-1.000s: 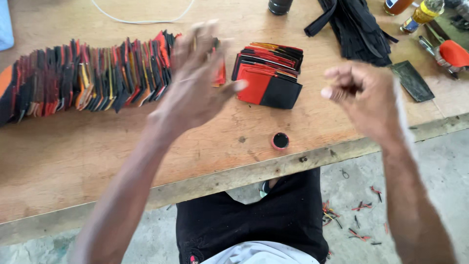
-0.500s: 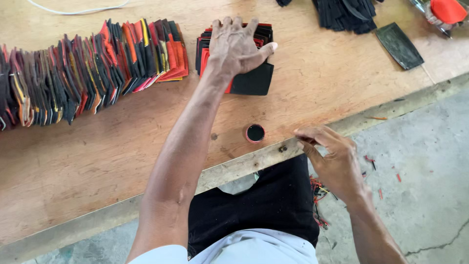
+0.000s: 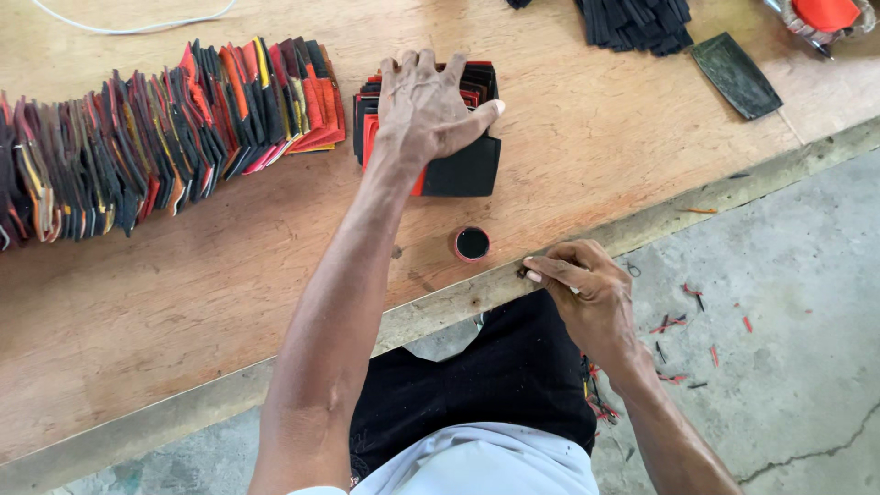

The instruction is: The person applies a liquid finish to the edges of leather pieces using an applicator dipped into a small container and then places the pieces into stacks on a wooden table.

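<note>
Our left hand [image 3: 426, 110] presses flat on the wallet stack [image 3: 467, 170]; nearer us than it, our right hand [image 3: 587, 284] pinches the bench edge [image 3: 477, 298].

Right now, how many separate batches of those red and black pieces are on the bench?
2. A long fanned row runs along the bench's left side; a small stack sits under the left hand. More may lie beyond the frame's left edge.

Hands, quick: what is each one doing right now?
Left hand: open, flat on the stack of black and red pieces.
Right hand: fingers curled at the table edge; holding anything, cannot tell.
</note>
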